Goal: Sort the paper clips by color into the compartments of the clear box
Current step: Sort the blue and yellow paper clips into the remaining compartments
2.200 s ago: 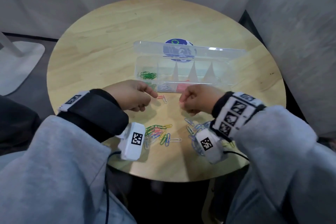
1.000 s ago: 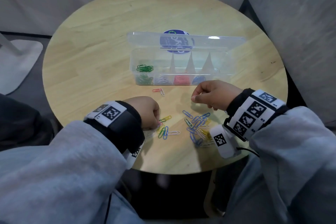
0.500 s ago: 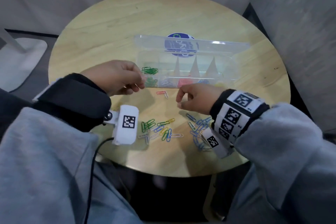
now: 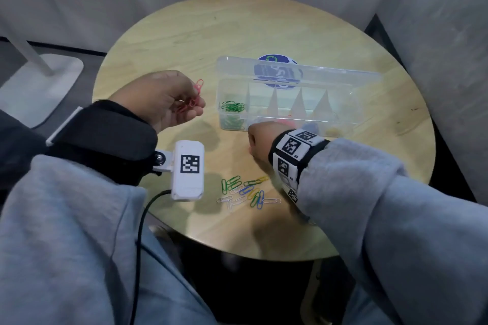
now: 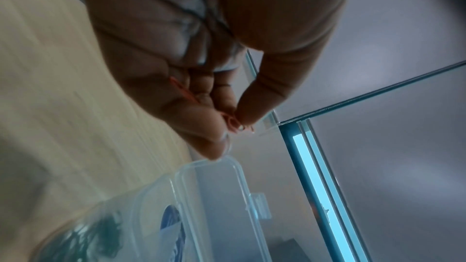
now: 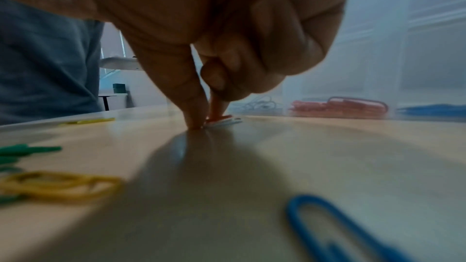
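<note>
Pale wood-grain round table (image 4: 184, 34). Clear box (image 4: 364, 84) holding green clips (image 4: 233, 107). Red clips (image 4: 194, 99) in left hand (image 4: 161, 100). Green, blue, yellow, white clips (image 4: 247, 191) at 6 o'clock. Black-and-white checkered wristband (image 4: 293, 150).

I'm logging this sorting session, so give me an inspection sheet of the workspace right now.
Surface: round wooden table, bare wood showing.
Job's things: clear box open, green clips in its left end compartment; mixed loose clips near the table's front edge.
Clutter: blue round sticker behind the box.
Grippers: left hand pinches red clips; right hand pinches a red clip on the table.
Cables: black cable from the left wrist camera.
Surroundings: grey walls, white stand base.
</note>
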Tool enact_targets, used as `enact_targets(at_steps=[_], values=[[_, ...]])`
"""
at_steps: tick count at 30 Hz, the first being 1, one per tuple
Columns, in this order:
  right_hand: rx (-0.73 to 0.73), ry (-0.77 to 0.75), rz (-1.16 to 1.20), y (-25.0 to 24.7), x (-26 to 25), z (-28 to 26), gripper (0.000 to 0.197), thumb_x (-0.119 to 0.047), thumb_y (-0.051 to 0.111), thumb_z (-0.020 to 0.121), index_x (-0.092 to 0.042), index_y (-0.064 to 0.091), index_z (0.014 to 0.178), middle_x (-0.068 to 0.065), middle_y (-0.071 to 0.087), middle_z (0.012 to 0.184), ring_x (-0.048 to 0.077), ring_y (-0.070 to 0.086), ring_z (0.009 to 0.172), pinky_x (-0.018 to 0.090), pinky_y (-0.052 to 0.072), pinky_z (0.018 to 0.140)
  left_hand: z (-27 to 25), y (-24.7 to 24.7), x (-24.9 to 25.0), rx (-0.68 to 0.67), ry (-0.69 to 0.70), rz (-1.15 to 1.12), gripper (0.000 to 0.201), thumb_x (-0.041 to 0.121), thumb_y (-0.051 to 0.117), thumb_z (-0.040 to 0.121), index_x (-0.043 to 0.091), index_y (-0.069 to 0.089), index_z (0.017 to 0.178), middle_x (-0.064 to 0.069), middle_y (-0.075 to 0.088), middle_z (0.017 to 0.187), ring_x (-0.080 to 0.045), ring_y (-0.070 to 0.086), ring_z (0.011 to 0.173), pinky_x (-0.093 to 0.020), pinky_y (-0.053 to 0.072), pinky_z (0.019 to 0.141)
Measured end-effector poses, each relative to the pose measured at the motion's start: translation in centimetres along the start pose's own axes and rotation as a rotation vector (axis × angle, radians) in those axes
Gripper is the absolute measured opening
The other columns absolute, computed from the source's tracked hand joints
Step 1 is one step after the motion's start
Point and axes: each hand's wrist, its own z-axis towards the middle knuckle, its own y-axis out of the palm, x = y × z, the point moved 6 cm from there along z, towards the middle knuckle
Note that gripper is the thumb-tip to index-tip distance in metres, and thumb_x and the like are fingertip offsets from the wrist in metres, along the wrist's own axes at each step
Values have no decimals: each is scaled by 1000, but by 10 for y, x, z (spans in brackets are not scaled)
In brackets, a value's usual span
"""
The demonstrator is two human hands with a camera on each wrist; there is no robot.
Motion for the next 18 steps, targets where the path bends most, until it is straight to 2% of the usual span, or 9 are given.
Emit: enact_targets(at_steps=[2,5,6,8,9,10,13,16,18], values=[[-72,23,2,5,4,-1,7,-20,55,86,-15,59,90,1,62,94,21,56,78,29,48,68,1,7,-4,-22,-20,44,26,-3,41,90,8,48,68,-11,55,65,-6,55,36,-11,45,38],[-138,49,-31,6,12,-12,9,-19,50,82,-19,59,83,0,54,80,21,51,69,25,42,56,5,14,-11,-32,-50,119,25,-4,44,89,9,49,68,-11,56,64,-5,54,34,-11,45,37],[-147,42,-28,5,15,-15,8,-20,50,80,-19,58,79,0,54,78,21,52,68,25,45,57,6,16,-14,-35,-58,142,24,-4,45,88,9,50,68,-10,57,61,-6,54,34,-11,45,37],[-158,35,51,0,22,-21,9,-24,54,80,-18,57,73,-2,58,76,20,57,72,29,53,68,8,20,-18,-44,-66,180,25,-5,47,88,9,50,67,-6,59,53,-6,55,34,-11,46,38],[-146,51,202,-5,28,-24,13,-23,57,81,-18,55,69,-3,59,72,19,57,69,28,54,66,9,22,-19,-47,-66,200,26,-5,47,88,10,51,67,-5,60,53,-5,55,34,-11,46,38],[-142,76,415,-12,33,-28,17,-18,59,82,-17,52,66,-2,59,67,17,56,62,25,51,58,9,23,-20,-50,-65,217,26,-4,48,88,10,51,67,-6,60,55,-5,55,34,-11,47,38],[-114,95,958,-32,49,-40,28,4,50,86,-10,43,63,9,56,62,15,50,49,18,40,39,11,27,-22,-63,-66,244,25,-3,49,89,11,52,68,-9,59,64,-5,55,35,-11,47,39],[55,129,1235,-55,69,-45,28,9,45,89,-8,44,67,12,55,62,13,50,43,17,42,37,13,32,-25,-77,-72,264,23,-1,51,89,11,53,69,-9,59,66,-3,56,36,-10,48,40],[175,178,1430,-63,80,-42,25,9,44,91,-6,47,72,13,53,69,13,55,50,17,50,42,14,36,-26,-90,-70,277,22,-1,52,89,10,53,71,-9,59,67,-2,56,35,-10,48,41]])
